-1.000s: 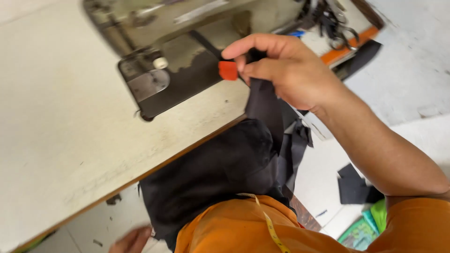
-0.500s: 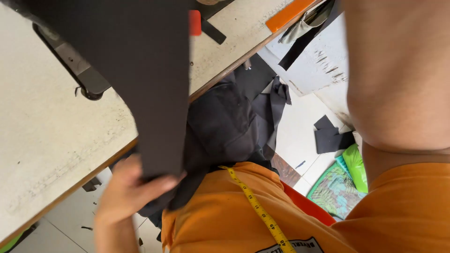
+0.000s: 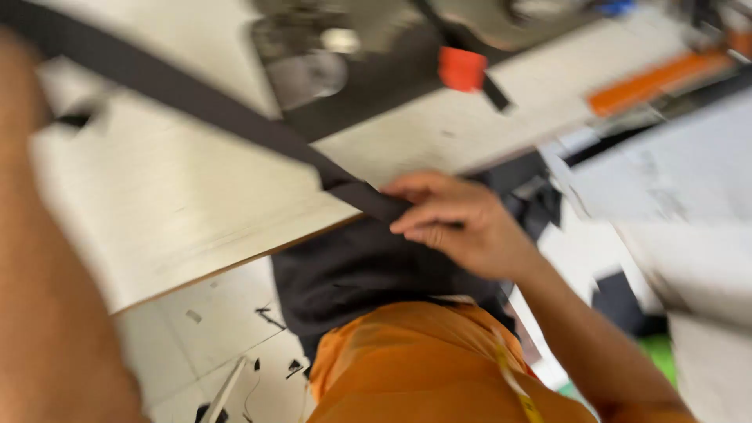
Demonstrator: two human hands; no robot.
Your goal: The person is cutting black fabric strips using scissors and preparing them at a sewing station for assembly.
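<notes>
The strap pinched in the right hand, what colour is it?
Black; the strap shows in the head view, held by the right hand.

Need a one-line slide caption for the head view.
Right hand pinches a black fabric strip stretched taut across the pale sewing table; the left arm fills the blurred foreground, with an orange garment below.

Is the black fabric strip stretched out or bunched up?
Stretched out: the black strip runs in one straight diagonal band over the sewing table, from the upper left to the right hand, which pinches its end.
</notes>
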